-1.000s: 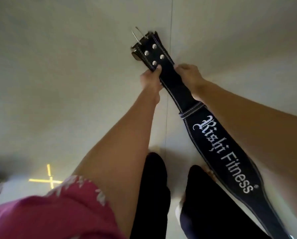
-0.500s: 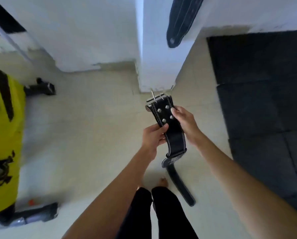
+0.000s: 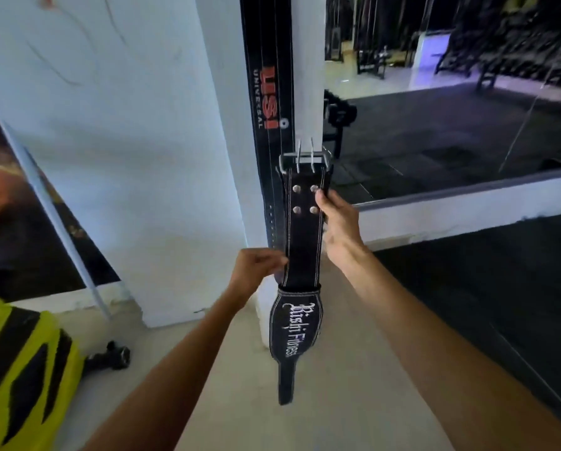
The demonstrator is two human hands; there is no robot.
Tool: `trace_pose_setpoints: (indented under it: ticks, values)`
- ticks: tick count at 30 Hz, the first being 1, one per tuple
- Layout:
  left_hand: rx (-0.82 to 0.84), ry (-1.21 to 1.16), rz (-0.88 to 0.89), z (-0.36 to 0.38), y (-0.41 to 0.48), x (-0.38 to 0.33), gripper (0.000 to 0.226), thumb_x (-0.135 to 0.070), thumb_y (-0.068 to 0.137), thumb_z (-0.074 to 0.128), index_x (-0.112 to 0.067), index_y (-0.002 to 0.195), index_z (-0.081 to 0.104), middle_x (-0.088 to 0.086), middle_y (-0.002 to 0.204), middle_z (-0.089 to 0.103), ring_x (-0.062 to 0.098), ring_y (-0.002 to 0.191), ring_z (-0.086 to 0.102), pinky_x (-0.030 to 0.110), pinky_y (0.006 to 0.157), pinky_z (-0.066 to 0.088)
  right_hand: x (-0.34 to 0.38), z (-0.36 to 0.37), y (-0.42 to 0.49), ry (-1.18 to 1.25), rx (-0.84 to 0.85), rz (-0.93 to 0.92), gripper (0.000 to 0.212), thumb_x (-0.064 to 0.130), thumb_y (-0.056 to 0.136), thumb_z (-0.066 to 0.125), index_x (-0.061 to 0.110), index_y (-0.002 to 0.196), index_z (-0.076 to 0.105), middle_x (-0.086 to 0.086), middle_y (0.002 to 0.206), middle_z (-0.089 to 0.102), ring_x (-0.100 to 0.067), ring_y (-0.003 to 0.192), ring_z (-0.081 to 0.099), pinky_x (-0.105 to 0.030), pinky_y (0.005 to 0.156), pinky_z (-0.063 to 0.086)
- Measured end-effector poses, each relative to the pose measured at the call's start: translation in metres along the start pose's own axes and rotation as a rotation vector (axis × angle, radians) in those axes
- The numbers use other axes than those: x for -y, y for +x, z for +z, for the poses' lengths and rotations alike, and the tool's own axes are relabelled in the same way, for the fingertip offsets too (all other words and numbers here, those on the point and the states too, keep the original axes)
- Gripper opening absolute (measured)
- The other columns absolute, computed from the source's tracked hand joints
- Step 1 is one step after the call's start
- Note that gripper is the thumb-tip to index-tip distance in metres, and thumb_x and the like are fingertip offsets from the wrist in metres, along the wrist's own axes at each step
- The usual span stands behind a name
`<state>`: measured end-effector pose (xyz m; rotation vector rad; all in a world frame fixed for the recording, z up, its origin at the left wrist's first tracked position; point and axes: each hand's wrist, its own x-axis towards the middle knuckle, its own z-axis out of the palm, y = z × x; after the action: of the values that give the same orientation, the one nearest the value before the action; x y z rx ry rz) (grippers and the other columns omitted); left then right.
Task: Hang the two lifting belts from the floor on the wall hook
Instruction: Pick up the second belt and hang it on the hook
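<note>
Fingers [image 3: 321, 198] of the right hand [image 3: 339, 226] are clamped on the right edge of the black lifting belt [image 3: 303, 242], thumb on the front face just beside the 4 rivets [image 3: 304, 199], the other digits wrapped behind where they cannot be seen. Lower down and to the left, the left hand [image 3: 256, 271] has its fingertips [image 3: 280, 260] bunched together and pinching the belt's left edge. From the head camera, the belt hangs upright between the 2 hands. Above the right fingers sits its steel buckle [image 3: 305, 162], with 2 prongs pointing up. Below the left fingertips the strap passes through a stitched loop and widens into a padded section printed "Rishi Fitness" in white, then narrows to a tail that hangs free above the pale floor [image 3: 337, 402].

Directly behind the held belt, and rising well above both sets of fingers, a second black belt [image 3: 267, 92] marked "USI UNIVERSAL" hangs flat against the white pillar [image 3: 220, 157]. Its top runs out of the frame, so what holds it cannot be seen. Far left of the left hand, a yellow and black object [image 3: 15, 369] lies low on the floor, with a dark dumbbell-like piece [image 3: 110, 356] just beside it. Right of the right fingers, a dark mat floor [image 3: 468, 288] and a mirror [image 3: 451, 109] show blurred gym equipment.
</note>
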<state>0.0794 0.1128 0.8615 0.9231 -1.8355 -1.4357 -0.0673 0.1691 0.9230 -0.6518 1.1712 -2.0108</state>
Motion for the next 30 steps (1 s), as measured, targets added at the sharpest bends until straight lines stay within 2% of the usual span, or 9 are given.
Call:
trace_pose_setpoints:
  ticks: [4, 6, 11, 16, 20, 23, 25, 27, 30]
  values:
    - [-0.070, -0.166, 0.164, 0.012, 0.021, -0.086, 0.015, -0.006, 0.078, 0.070, 0.003, 0.091, 0.068, 0.006, 0.077, 0.070, 0.016, 0.074, 0.066, 0.029, 0.077, 0.055, 0.022, -0.005, 0.008, -0.002, 0.133, 0.011, 0.012, 0.012, 0.086, 0.060, 0.019, 0.086, 0.070, 0.002, 0.080, 0.071, -0.011, 0.071, 0.066, -0.027, 0.065, 0.053]
    - [-0.159, -0.232, 0.192, 0.021, 0.021, -0.091, 0.012, -0.001, 0.080, 0.066, -0.003, 0.091, 0.070, 0.001, 0.076, 0.073, 0.014, 0.073, 0.068, 0.026, 0.074, 0.056, 0.030, -0.002, 0.011, 0.019, 0.186, 0.012, 0.012, 0.012, 0.087, 0.059, 0.019, 0.085, 0.070, 0.003, 0.078, 0.072, -0.010, 0.070, 0.067, -0.029, 0.068, 0.056]
    - [-0.103, 0.121, 0.019, 0.032, 0.001, -0.052, 0.007, 0.003, 0.074, 0.071, 0.002, 0.081, 0.072, 0.010, 0.077, 0.068, 0.013, 0.071, 0.062, 0.034, 0.079, 0.052, 0.053, 0.002, 0.024, 0.026, 0.273, -0.033, 0.013, 0.007, 0.086, 0.058, 0.013, 0.086, 0.069, 0.011, 0.067, 0.073, 0.000, 0.064, 0.066, -0.013, 0.060, 0.051]
    - [-0.243, -0.142, 0.212, 0.027, 0.018, -0.122, 0.016, 0.002, 0.079, 0.067, -0.013, 0.083, 0.073, 0.004, 0.076, 0.074, 0.017, 0.074, 0.068, 0.032, 0.077, 0.056, 0.067, 0.009, 0.025, -0.009, 0.271, -0.078, 0.012, 0.013, 0.084, 0.063, 0.019, 0.089, 0.072, -0.005, 0.090, 0.070, -0.017, 0.083, 0.064, -0.036, 0.085, 0.052]
    - [-0.231, -0.223, 0.307, 0.030, 0.024, -0.150, 0.019, 0.006, 0.079, 0.065, -0.009, 0.088, 0.072, -0.004, 0.071, 0.076, 0.012, 0.069, 0.071, 0.027, 0.069, 0.059, 0.092, -0.002, 0.032, -0.286, 0.327, -0.304, 0.008, 0.008, 0.082, 0.065, 0.010, 0.090, 0.068, 0.004, 0.080, 0.068, 0.007, 0.066, 0.065, -0.010, 0.063, 0.051]
    - [-0.251, -0.280, 0.375, 0.024, 0.031, -0.169, 0.019, 0.006, 0.079, 0.064, -0.007, 0.090, 0.071, -0.004, 0.070, 0.075, 0.013, 0.069, 0.071, 0.028, 0.069, 0.060, 0.075, -0.039, 0.032, -0.560, 0.329, -0.275, 0.023, 0.001, 0.078, 0.068, -0.009, 0.098, 0.063, -0.011, 0.082, 0.069, 0.000, 0.061, 0.064, -0.015, 0.062, 0.055]
    - [-0.251, -0.290, 0.412, 0.020, 0.037, -0.177, 0.020, 0.006, 0.079, 0.065, -0.004, 0.094, 0.071, -0.004, 0.072, 0.076, 0.015, 0.072, 0.071, 0.031, 0.073, 0.060, 0.051, -0.069, 0.025, -0.720, 0.363, -0.207, 0.020, 0.000, 0.075, 0.071, -0.004, 0.094, 0.066, -0.020, 0.093, 0.070, -0.003, 0.068, 0.065, -0.026, 0.073, 0.058]
    - [-0.223, -0.290, 0.420, 0.021, 0.039, -0.177, 0.023, 0.005, 0.079, 0.064, 0.002, 0.102, 0.069, -0.003, 0.074, 0.076, 0.015, 0.074, 0.072, 0.030, 0.072, 0.060, 0.042, -0.083, 0.018, -0.772, 0.384, -0.186, 0.014, 0.003, 0.074, 0.072, 0.010, 0.085, 0.068, -0.013, 0.092, 0.071, 0.004, 0.070, 0.065, -0.024, 0.078, 0.056]
    - [-0.149, -0.291, 0.400, 0.028, 0.036, -0.171, 0.025, 0.006, 0.081, 0.062, 0.008, 0.106, 0.065, -0.002, 0.074, 0.076, 0.014, 0.072, 0.072, 0.024, 0.065, 0.057, 0.068, -0.065, 0.017, -0.580, 0.331, -0.213, 0.013, 0.018, 0.085, 0.062, 0.016, 0.096, 0.068, 0.000, 0.093, 0.070, 0.001, 0.079, 0.065, -0.023, 0.084, 0.052]
